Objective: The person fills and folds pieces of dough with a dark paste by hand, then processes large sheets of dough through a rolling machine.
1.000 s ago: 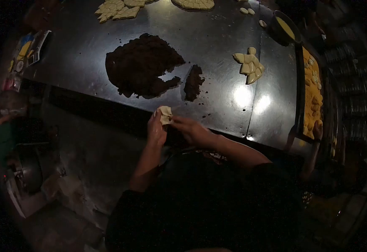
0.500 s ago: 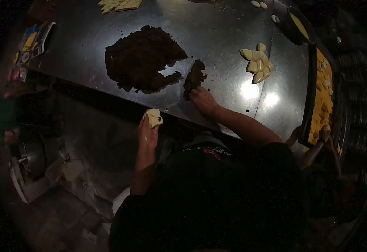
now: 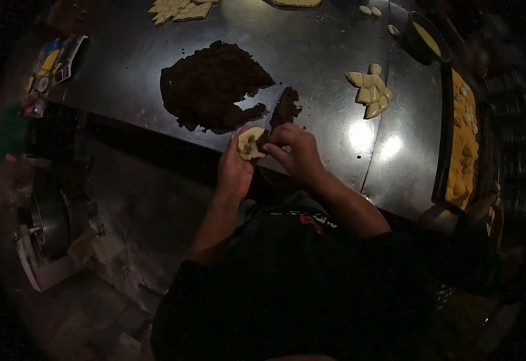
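Note:
My left hand (image 3: 235,171) holds a flattened piece of pale dough (image 3: 250,143) over the table's near edge. Pinched in my right hand (image 3: 299,153) is a bit of dark filling (image 3: 263,140), held against the dough's right side. Just beyond my right hand lies a narrow strip of the dark filling (image 3: 285,107). The large dark mound (image 3: 212,84) spreads on the metal table (image 3: 323,54) to the left. Several pale dough pieces (image 3: 371,94) sit in a cluster to the right.
A yellow-coated tray (image 3: 460,150) lines the right side, with another person's hand near it. A dark bowl of yellow liquid (image 3: 426,37) stands at the back right. More dough (image 3: 182,11) lies at the far edge; packets (image 3: 49,63) are at the left.
My left hand has moved up and right with the dough, now flatter and open. My right hand has come back from the dark strip to the dough, carrying some filling.

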### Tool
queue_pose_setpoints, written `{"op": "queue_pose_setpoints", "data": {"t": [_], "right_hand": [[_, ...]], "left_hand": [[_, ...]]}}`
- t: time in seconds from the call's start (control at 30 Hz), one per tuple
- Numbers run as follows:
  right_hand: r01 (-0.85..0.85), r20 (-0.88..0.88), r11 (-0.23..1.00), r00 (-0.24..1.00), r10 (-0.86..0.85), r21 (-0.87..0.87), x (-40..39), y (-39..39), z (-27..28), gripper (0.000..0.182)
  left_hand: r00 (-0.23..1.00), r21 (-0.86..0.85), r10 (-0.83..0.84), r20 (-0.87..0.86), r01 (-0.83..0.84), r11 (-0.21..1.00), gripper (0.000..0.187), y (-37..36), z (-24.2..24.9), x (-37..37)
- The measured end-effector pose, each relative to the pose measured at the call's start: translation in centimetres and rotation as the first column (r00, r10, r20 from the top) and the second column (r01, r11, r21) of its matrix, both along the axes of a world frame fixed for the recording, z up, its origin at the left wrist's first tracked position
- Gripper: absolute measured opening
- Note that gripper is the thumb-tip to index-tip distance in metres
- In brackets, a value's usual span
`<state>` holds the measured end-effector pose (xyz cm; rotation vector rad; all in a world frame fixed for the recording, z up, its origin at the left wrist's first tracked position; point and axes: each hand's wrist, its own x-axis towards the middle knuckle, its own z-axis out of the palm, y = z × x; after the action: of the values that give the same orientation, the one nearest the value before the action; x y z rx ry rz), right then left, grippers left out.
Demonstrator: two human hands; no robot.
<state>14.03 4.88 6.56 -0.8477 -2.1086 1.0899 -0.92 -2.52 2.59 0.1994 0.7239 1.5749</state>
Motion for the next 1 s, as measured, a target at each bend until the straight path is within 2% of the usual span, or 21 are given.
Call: {"op": "queue_pose_setpoints", "data": {"t": [0.03,0.1,0.17,0.23,0.27,0.3,0.33,0.37,0.43,0.57,0.6,0.63,0.67,0.7,0.73,0.77,0.8,0.83,0.9,0.93,1.0], "right_hand": [[0.006,0.000,1.000,1.000,-0.006,0.004,-0.6,-0.8,0.0,0.012],[0.102,0.025,0.975,0.994,-0.109,0.197,-1.7,-1.9,-0.5,0.014],[0.125,-0.085,0.957,0.991,-0.106,0.263,-1.7,-2.2,-1.4,0.017],[0.232,-0.374,0.956,0.883,-0.284,-0.179,-0.8,-2.7,-2.0,0.019],[0.231,-0.373,0.956,0.884,-0.283,-0.178,-0.6,-2.7,-2.3,0.019],[0.129,-0.347,0.861,0.878,-0.330,-0.492,-0.5,-2.7,-2.4,0.018],[0.015,-0.309,0.663,0.877,-0.368,-0.748,-0.4,-2.7,-2.6,0.018],[0.016,-0.311,0.665,0.875,-0.370,-0.747,-0.2,-2.7,-3.2,0.018],[-0.169,-0.394,0.489,0.825,-0.405,-0.856,-0.1,-2.5,-3.9,0.015],[-0.181,-0.451,0.477,0.707,-0.545,-0.860,-0.4,-2.0,-3.0,0.014],[-0.062,-0.442,0.607,0.744,-0.501,-0.792,-0.8,-2.4,-2.9,0.013],[0.053,-0.423,0.721,0.778,-0.463,-0.691,-1.3,-2.7,-2.6,0.013],[0.053,-0.426,0.723,0.777,-0.464,-0.689,-1.5,-2.7,-2.3,0.013],[0.216,-0.387,0.936,0.867,-0.315,-0.278,-1.6,-2.8,-1.7,0.013],[0.264,-0.265,0.941,0.942,-0.205,0.210,-1.5,-3.0,-1.3,0.015],[0.264,-0.265,0.941,0.942,-0.205,0.210,-1.3,-3.2,-1.1,0.015],[0.292,-0.225,0.917,0.946,-0.235,0.272,-1.1,-3.3,-0.8,0.019],[0.315,-0.185,0.889,0.946,-0.266,0.333,-1.0,-3.3,-0.7,0.023],[0.315,-0.191,0.872,0.947,-0.260,0.374,0.4,-2.6,-0.7,0.026],[0.180,-0.153,0.875,0.981,-0.123,0.450,1.5,-2.2,-0.6,0.025],[0.008,-0.091,0.786,0.994,0.061,0.619,2.5,-2.1,0.8,0.023]], "left_hand": [[1.000,0.004,-0.006,0.000,0.006,1.000,0.042,0.2,0.7,0.5],[0.947,0.029,-0.035,-0.318,0.047,0.999,0.043,0.4,1.7,1.3],[0.939,0.028,0.009,-0.344,0.001,1.000,0.042,0.4,2.0,1.0],[0.991,0.107,0.024,-0.134,-0.010,0.994,0.040,0.2,2.4,0.3],[0.991,0.108,0.025,-0.133,-0.011,0.994,0.040,0.0,2.6,0.3],[0.994,0.131,0.030,-0.104,-0.017,0.991,0.039,-0.2,2.7,0.6],[0.997,0.154,0.033,-0.076,-0.021,0.988,0.038,-0.3,2.8,0.9],[0.998,0.179,0.034,-0.049,-0.024,0.984,0.037,-0.4,2.8,1.2],[0.987,0.179,0.096,-0.128,-0.072,0.981,0.036,-0.3,2.4,1.9],[0.852,0.143,0.291,-0.435,-0.254,0.957,0.038,-0.2,0.7,2.7],[0.849,0.147,0.294,-0.439,-0.254,0.956,0.038,-0.2,0.6,2.9],[0.623,0.160,0.279,-0.731,-0.241,0.957,0.044,-0.3,0.6,3.3],[0.311,0.166,0.232,-0.922,-0.225,0.960,0.051,-0.3,0.4,3.6],[0.312,0.164,0.230,-0.922,-0.223,0.961,0.051,-0.4,0.1,3.7],[0.386,0.101,0.141,-0.912,-0.121,0.987,0.057,-0.6,-0.3,3.7],[0.449,0.046,0.047,-0.892,-0.014,0.999,0.064,-0.7,-0.6,3.6],[0.797,-0.009,-0.116,-0.593,0.137,0.991,0.084,-0.9,2.6,3.0],[0.796,-0.007,-0.114,-0.594,0.136,0.991,0.084,-0.9,4.3,2.4],[0.878,0.062,-0.367,-0.307,0.403,0.913,0.094,-1.2,6.1,1.2],[0.908,-0.003,-0.345,-0.237,0.354,0.935,0.083,-1.4,5.8,0.7],[0.875,-0.086,-0.350,-0.334,0.341,0.936,0.075,-1.3,5.4,-0.1]]}}
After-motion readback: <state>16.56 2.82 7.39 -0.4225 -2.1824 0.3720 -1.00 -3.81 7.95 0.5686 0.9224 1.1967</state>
